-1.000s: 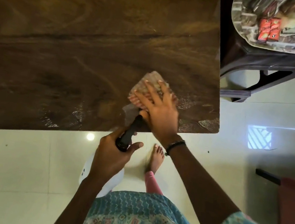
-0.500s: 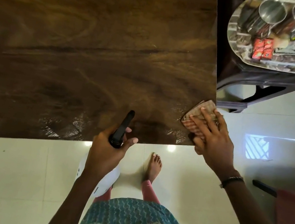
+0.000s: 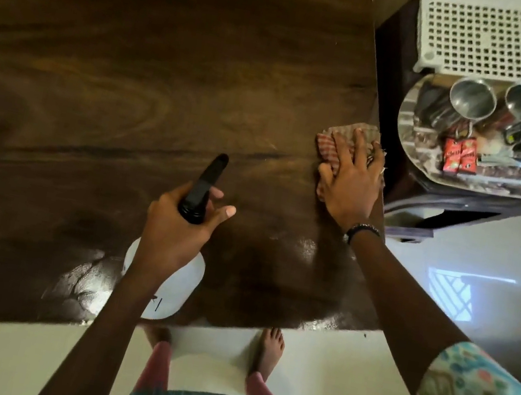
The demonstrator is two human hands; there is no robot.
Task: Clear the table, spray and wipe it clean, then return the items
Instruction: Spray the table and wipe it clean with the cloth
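Now the right hand (image 3: 352,182) presses flat, fingers straight, on the checked cloth (image 3: 335,141) at the table's (image 3: 132,87) three-o'clock edge; the left hand (image 3: 177,228) grips the spray bottle (image 3: 184,274) toward six o'clock.

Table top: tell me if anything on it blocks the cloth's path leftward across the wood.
Nothing visible does. The right hand presses the cloth at the table's right edge; only the spray bottle, held by the left hand nearer the front edge, hangs above it.
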